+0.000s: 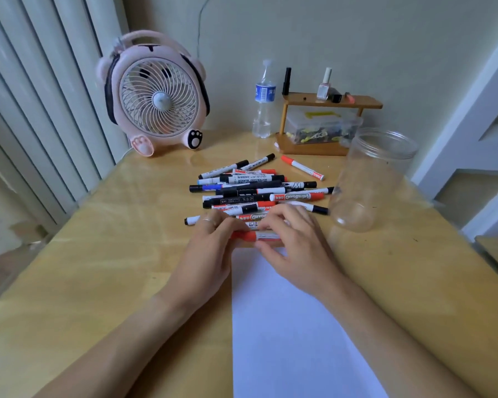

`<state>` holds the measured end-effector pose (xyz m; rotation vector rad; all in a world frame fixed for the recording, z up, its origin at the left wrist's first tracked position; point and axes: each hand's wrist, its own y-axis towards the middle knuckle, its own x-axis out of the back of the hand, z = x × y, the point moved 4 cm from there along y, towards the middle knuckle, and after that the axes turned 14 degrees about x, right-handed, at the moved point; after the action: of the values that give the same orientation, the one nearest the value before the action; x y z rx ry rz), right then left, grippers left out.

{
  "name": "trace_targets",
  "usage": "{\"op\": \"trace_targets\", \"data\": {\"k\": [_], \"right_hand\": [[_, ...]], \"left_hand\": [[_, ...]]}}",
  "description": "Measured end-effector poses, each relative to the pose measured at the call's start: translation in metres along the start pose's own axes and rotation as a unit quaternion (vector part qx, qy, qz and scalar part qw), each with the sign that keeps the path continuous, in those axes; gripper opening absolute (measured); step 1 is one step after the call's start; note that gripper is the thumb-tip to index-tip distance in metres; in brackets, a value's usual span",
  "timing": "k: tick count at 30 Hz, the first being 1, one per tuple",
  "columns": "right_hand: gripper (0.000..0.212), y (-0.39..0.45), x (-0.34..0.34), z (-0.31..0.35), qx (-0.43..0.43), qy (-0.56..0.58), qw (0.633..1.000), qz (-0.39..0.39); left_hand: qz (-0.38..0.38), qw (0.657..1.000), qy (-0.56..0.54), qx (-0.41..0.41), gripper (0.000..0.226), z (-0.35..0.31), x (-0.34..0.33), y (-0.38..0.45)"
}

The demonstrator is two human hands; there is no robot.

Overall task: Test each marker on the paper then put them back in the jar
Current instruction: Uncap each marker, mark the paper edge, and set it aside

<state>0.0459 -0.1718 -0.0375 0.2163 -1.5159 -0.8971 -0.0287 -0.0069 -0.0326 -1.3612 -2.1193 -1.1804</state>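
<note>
Red marker [252, 236]: lies crosswise, red cap to the left.
Grip: left hand [206, 251] and right hand [292, 248] both pinch it.
Jar [368, 179]: upright, holds nothing.

One jar [368, 179], one paper [285, 326], one fan [156, 96].

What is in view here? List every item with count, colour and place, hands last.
table: one, light wood, under everything.
paper: one sheet, white, near edge, centre.
markers: a pile, too overlapped to count; red, black and blue caps; mid-table behind the paper.
red marker: one, at the paper's far edge, held by both hands.
jar: one, clear, empty, right of the pile.
fan: one, pink, far left.
water bottle: one, clear, blue label, by the wall.
shelf: one, wooden, far right, holding small bottles and a clear box.
left hand: grips the red marker's cap end.
right hand: grips its barrel.
</note>
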Motion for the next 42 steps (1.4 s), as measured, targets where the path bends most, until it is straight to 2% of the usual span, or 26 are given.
{"op": "trace_targets", "data": {"k": [3,7,10,19,22,25,27,29,31,33,36,38,40,42], "right_hand": [[0.025,-0.003,0.002,0.015,-0.008,0.018,0.999,0.05],[0.032,-0.009,0.007,0.022,-0.002,-0.034,0.996,0.082],[0.029,-0.013,0.007,0.022,0.018,-0.038,0.994,0.098],[0.047,-0.01,-0.009,0.028,0.008,-0.026,0.986,0.166],[0.043,-0.009,-0.006,0.031,0.014,-0.023,0.987,0.158],[0.034,-0.007,-0.007,0.035,0.037,-0.067,0.989,0.125],[0.038,-0.006,-0.007,0.034,0.037,-0.091,0.99,0.103],[0.042,-0.008,-0.002,0.028,0.011,-0.113,0.99,0.087],[0.046,-0.008,0.009,0.018,-0.042,-0.108,0.99,0.085],[0.046,-0.007,0.017,0.008,-0.1,-0.047,0.991,0.074],[0.028,-0.004,0.02,0.002,-0.178,0.154,0.972,0.004],[0.014,-0.001,0.018,0.006,-0.215,0.268,0.939,-0.029],[0.026,0.001,0.016,0.01,-0.248,0.361,0.896,-0.073],[0.021,0.003,0.014,0.011,-0.296,0.437,0.843,-0.101]], "left_hand": [[0.008,1.0,-0.021,-0.004,0.015,-0.008,0.002,-0.002],[0.087,0.99,0.101,-0.042,0.027,0.0,-0.007,-0.002],[0.136,0.983,0.114,-0.052,0.036,0.007,-0.014,-0.006],[0.069,0.994,0.082,-0.032,0.029,0.018,-0.014,-0.012],[0.059,0.994,0.083,-0.034,0.028,0.017,-0.014,-0.012],[0.05,0.995,0.087,-0.028,0.023,0.017,-0.012,-0.013],[0.04,0.994,0.097,-0.033,0.021,0.016,-0.008,-0.013],[0.016,0.994,0.102,-0.034,0.018,0.018,-0.001,-0.009],[-0.015,0.995,0.099,-0.001,0.024,0.026,0.007,-0.003],[-0.015,0.991,0.126,0.038,0.026,0.037,0.008,0.001],[0.009,0.98,0.183,0.075,0.007,0.044,0.002,0.001],[0.001,0.972,0.214,0.092,0.008,0.044,-0.001,0.001],[-0.018,0.965,0.232,0.124,0.009,0.044,-0.001,0.0],[-0.033,0.962,0.229,0.144,0.009,0.045,-0.003,-0.002]]}}
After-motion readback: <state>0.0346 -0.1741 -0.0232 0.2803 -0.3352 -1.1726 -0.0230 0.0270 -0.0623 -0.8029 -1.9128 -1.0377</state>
